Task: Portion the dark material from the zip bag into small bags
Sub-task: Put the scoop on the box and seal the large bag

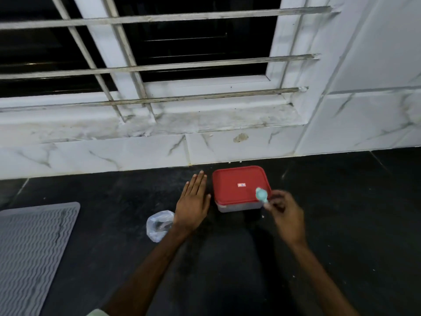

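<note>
Although a person sat ready on a dark floor (341, 224), portioning looked barely begun. Nearest, at the left, lay a grey ribbed mat (34, 252). A crumpled clear plastic bag (158, 225), seemingly holding something dark, lay by the left wrist; whether it was the zip bag was unclear. The left hand (192, 206) was palm down, fingers straight and together, just beside a red-lidded container (239, 183), lid on. The right hand (287, 217), blurred, pinched a teal scoop (260, 194) over the lid. No filled small bags showed. Beyond rose a barred window (159, 53).
</note>
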Tool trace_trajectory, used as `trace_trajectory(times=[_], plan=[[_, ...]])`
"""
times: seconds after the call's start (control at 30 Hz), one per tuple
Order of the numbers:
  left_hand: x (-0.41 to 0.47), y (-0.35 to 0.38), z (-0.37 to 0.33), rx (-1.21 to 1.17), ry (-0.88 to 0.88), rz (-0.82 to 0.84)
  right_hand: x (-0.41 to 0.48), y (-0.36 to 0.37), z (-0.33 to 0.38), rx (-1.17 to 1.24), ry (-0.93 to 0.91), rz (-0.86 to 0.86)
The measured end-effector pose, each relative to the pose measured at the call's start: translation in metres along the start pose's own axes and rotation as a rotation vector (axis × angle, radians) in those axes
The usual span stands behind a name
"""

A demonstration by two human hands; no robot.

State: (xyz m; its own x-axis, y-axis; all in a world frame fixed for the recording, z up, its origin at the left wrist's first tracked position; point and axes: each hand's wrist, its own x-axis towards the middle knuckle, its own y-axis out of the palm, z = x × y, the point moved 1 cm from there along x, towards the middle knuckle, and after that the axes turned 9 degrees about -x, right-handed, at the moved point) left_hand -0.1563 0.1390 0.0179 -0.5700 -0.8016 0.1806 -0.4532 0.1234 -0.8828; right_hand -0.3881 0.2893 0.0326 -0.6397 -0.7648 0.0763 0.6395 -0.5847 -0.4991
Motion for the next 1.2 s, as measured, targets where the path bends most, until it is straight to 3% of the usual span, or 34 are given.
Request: trace_trajectory(times=[0.13, 0.23, 0.33, 0.4, 0.47, 0.53, 0.6, 0.77, 0.83, 0.93, 1.07, 1.2], plan=[[-0.021, -0.021, 0.043, -0.025, -0.075, -0.049, 0.057, 0.018, 0.034, 0.020, -0.019, -0.093], [-0.032, -0.038, 0.077, -0.116, -0.144, -0.013, 0.075, 0.040, 0.027, -0.170, -0.014, -0.043], [-0.042, -0.051, 0.107, -0.153, -0.181, 0.192, 0.069, 0.055, 0.014, -0.360, -0.014, 0.010], [-0.048, -0.055, 0.118, -0.116, -0.221, 0.393, 0.059, 0.056, 0.018, -0.586, -0.034, -0.070], [-0.055, -0.053, 0.121, -0.069, -0.293, 0.483, 0.044, 0.056, 0.035, -0.643, -0.071, -0.191], [-0.059, -0.049, 0.118, -0.019, -0.355, 0.418, 0.019, 0.064, 0.056, -0.506, -0.172, -0.191], [-0.061, -0.045, 0.109, -0.085, -0.438, 0.278, -0.009, 0.085, 0.065, -0.335, -0.225, -0.047], [-0.061, -0.044, 0.081, -0.468, -0.535, 0.072, -0.065, 0.149, 0.069, -0.076, 0.131, 0.446], [-0.062, -0.043, 0.072, -0.630, -0.527, 0.032, -0.076, 0.162, 0.072, 0.044, 0.207, 0.482], [-0.066, -0.044, 0.055, -1.014, -0.562, -0.023, -0.076, 0.166, 0.071, 0.223, 0.306, 0.386], [-0.074, -0.053, 0.043, -1.463, -0.516, 0.137, -0.060, 0.155, 0.071, 0.313, 0.425, 0.398], [-0.081, -0.059, 0.043, -1.370, -0.616, 0.398, -0.054, 0.138, 0.072, 0.255, 0.428, 0.497]])
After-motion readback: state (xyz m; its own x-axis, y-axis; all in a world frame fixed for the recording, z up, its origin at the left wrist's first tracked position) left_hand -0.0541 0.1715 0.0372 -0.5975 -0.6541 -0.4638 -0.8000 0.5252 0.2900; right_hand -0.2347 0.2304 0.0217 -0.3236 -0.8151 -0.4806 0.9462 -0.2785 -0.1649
